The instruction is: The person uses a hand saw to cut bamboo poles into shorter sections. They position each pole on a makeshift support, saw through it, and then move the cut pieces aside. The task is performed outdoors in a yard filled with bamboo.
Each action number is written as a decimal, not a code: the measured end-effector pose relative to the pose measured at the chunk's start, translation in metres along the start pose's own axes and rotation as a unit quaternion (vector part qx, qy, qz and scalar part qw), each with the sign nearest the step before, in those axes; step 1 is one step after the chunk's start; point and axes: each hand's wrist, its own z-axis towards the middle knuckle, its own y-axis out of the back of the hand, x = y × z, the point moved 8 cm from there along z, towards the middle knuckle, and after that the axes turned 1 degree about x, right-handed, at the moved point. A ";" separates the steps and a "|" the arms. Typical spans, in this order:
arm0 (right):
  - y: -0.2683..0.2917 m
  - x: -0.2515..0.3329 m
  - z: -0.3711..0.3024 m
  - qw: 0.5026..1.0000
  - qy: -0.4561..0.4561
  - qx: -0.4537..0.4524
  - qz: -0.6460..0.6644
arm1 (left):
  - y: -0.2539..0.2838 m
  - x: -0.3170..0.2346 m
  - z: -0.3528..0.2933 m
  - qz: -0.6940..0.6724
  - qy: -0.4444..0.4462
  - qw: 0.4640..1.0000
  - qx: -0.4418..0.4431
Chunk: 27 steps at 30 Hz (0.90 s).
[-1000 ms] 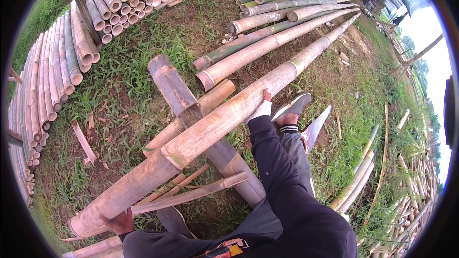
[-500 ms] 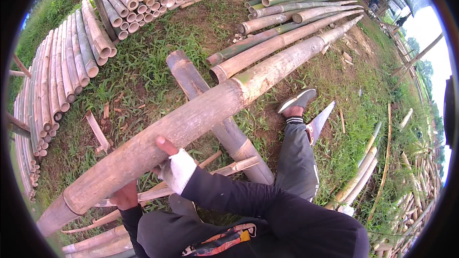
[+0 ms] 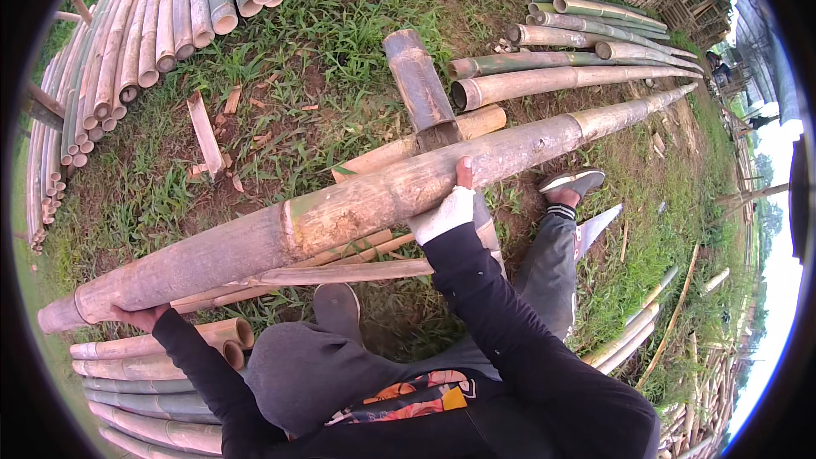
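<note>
A long, thick bamboo pole runs from the lower left toward the upper right, crossing above a grey bamboo log. My left hand grips the pole's underside close to its left end, fingers partly hidden beneath it. Farther along, my right hand, wrapped in white cloth or a glove, holds the pole from below. Its thumb lies up against the side; the other fingers are hidden. Behind the pole, a shorter pale bamboo piece lies across the log. Split bamboo strips lie on the near side.
Bamboo poles lie at the far right, with stacks at the upper left. More poles are beside my left knee. A saw rests by my right foot. A split piece lies on the grass.
The pole has shifted leftward over the log, its middle joint now left of my right hand. My hands are farther apart, and the view has turned. The pale piece behind has come into sight.
</note>
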 end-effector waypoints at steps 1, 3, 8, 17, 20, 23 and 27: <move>-0.009 -0.012 0.005 1.000 -0.019 0.000 0.017 | -0.002 0.001 0.016 0.001 -0.008 1.000 -0.013; -0.029 -0.031 0.019 0.999 -0.020 0.021 0.024 | -0.018 -0.002 0.053 -0.003 -0.015 1.000 -0.009; -0.042 -0.082 0.046 0.997 -0.072 0.016 0.022 | -0.040 0.004 0.087 0.029 -0.002 0.999 -0.030; 0.024 -0.094 0.054 0.968 -0.189 0.032 -0.163 | -0.020 0.063 0.025 0.118 0.068 0.991 -0.013; 0.049 -0.067 0.035 0.857 -0.179 0.141 -0.463 | -0.034 0.086 -0.015 0.157 0.075 0.985 0.022; 0.070 -0.038 -0.019 0.560 -0.023 0.267 -0.784 | -0.031 0.111 -0.058 0.186 0.080 0.979 0.030; 0.097 -0.029 -0.067 0.217 0.046 0.312 -0.924 | -0.001 0.141 -0.123 0.424 -0.012 0.902 0.083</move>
